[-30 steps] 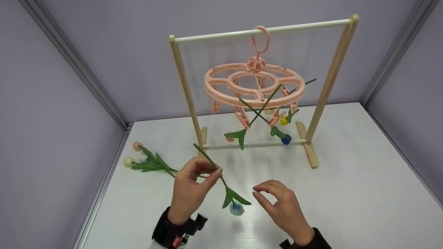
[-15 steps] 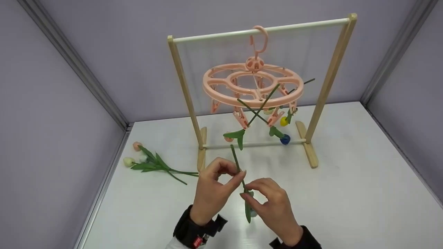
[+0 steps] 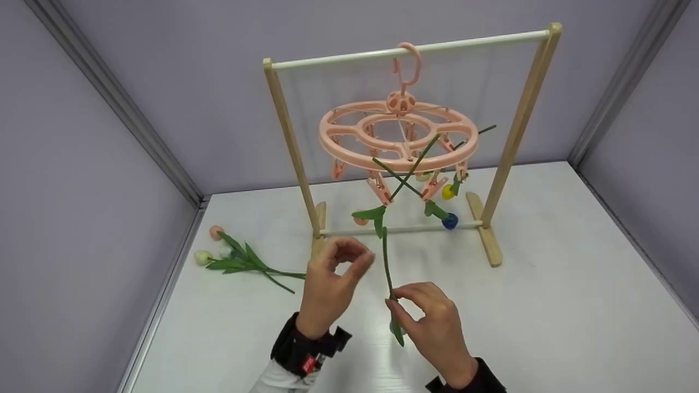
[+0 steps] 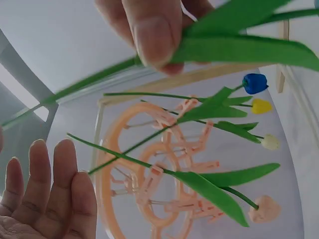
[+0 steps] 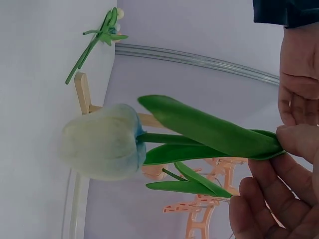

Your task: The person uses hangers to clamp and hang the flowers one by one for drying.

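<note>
Between thumb and fingers the right hand pinches the green stem of a tulip, stem end up. Its white-blue bloom fills the left part of the right wrist view. Beside the stem, the left hand holds nothing, its fingers bent loosely and apart from the tulip. Behind both hands a pink round clip hanger hangs from the rack's bar. Its clips grip several tulips with blooms downward, among them a blue one, a yellow one and a pink one.
Several loose tulips lie on the white table at the left, stems pointing right. The wooden rack stands at the back with its feet on the table. Grey walls enclose the back and sides.
The left hand has brought the tulip rightward and let it go. The right hand, empty a second ago, has taken hold of its stem, which now stands more upright.
</note>
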Demonstrator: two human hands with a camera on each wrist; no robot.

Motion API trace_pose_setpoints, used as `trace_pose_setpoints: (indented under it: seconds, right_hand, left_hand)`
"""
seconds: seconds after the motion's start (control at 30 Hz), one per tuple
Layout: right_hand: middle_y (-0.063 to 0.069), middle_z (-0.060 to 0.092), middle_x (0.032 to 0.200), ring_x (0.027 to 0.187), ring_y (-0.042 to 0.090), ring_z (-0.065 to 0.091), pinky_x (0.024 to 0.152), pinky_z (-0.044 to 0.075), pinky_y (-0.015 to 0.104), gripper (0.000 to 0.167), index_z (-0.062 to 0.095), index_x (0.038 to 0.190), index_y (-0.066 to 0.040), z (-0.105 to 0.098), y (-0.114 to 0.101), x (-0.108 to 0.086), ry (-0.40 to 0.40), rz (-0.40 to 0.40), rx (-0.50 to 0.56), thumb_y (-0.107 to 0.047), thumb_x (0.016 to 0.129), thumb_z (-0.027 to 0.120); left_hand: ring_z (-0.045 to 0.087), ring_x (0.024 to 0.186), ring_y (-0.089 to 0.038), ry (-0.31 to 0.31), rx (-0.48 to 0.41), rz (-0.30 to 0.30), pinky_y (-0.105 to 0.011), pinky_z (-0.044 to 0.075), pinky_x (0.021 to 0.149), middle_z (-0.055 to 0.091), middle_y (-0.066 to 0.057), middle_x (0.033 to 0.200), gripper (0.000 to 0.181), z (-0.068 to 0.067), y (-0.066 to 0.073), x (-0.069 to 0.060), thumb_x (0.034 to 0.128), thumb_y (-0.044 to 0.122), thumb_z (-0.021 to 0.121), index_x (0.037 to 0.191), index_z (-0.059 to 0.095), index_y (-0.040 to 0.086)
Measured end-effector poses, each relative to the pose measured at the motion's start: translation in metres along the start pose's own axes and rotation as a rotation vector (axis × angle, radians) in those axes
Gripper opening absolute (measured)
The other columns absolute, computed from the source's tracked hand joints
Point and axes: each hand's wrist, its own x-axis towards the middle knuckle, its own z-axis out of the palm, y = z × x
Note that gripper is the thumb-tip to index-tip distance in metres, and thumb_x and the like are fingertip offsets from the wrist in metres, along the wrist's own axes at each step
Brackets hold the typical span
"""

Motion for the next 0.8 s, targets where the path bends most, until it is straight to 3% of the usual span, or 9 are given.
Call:
trace_pose_setpoints:
  seconds: [0.13, 0.3, 0.43, 0.63, 0.8]
  right_hand:
    - [-0.013, 0.068, 0.094, 0.09, 0.007, 0.063, 0.076, 0.052, 0.026, 0.024, 0.075, 0.096, -0.017, -0.002, 0.005, -0.002, -0.011, 0.032, -0.005, -0.007, 0.077, 0.086]
    - [-0.014, 0.068, 0.094, 0.09, 0.007, 0.063, 0.076, 0.053, 0.028, 0.023, 0.075, 0.096, -0.017, -0.003, 0.008, -0.004, -0.033, 0.061, -0.008, -0.009, 0.078, 0.085]
    - [-0.015, 0.067, 0.094, 0.09, 0.007, 0.063, 0.076, 0.053, 0.029, 0.021, 0.075, 0.097, -0.018, -0.005, 0.01, -0.004, -0.054, 0.079, -0.024, -0.012, 0.079, 0.085]
    - [-0.016, 0.067, 0.094, 0.09, 0.006, 0.063, 0.077, 0.053, 0.028, 0.021, 0.075, 0.098, -0.02, -0.007, 0.012, -0.004, -0.069, 0.101, -0.036, -0.014, 0.08, 0.084]
    - [-0.017, 0.067, 0.093, 0.09, 0.005, 0.062, 0.076, 0.053, 0.029, 0.021, 0.075, 0.097, -0.019, -0.01, 0.014, -0.002, -0.074, 0.112, -0.043, -0.013, 0.079, 0.085]
  left_hand:
    - [0.067, 0.083, -0.02, 0.052, 0.074, -0.082, -0.032, 0.055, 0.076, 0.069, -0.004, 0.091, 0.014, -0.023, -0.031, 0.035, 0.0997, 0.014, 0.062, 0.103, 0.064, 0.001]
    - [0.065, 0.094, -0.017, 0.06, 0.239, -0.255, -0.032, 0.053, 0.083, 0.071, -0.005, 0.103, 0.03, -0.056, -0.074, 0.09, 0.1014, 0.027, 0.059, 0.118, 0.066, 0.003]
    - [0.063, 0.106, -0.02, 0.013, 0.205, -0.375, -0.035, 0.052, 0.088, 0.069, -0.007, 0.116, 0.036, -0.072, -0.097, 0.126, 0.1003, 0.027, 0.061, 0.129, 0.064, 0.005]
    - [0.06, 0.118, -0.024, -0.072, 0.093, -0.462, -0.032, 0.053, 0.086, 0.064, -0.011, 0.128, 0.042, -0.067, -0.11, 0.155, 0.1003, 0.025, 0.06, 0.135, 0.06, 0.003]
    - [0.064, 0.104, -0.021, -0.107, -0.005, -0.465, -0.039, 0.054, 0.088, 0.068, -0.012, 0.114, 0.038, -0.058, -0.118, 0.162, 0.0992, 0.024, 0.063, 0.129, 0.063, 0.0]
